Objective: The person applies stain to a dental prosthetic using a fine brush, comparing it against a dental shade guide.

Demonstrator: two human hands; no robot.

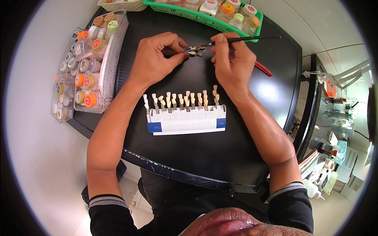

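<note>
My left hand pinches a small tooth shade tab with a blue-and-white end, over the far middle of the black table. A second small tab shows just below it at the fingertips; whether it is held or lies on the table, I cannot tell. In my right hand is a thin dark-handled brush, its tip pointing left at the tab. Nearer to me stands a white-and-blue shade guide holder, with several tooth-coloured tabs upright along its far edge.
At the left stand clear baskets packed with small capped jars. A green basket of jars lines the far edge, beside a pale basket. Right of my right hand lies a red pen-like stick. A cluttered side counter is farther right.
</note>
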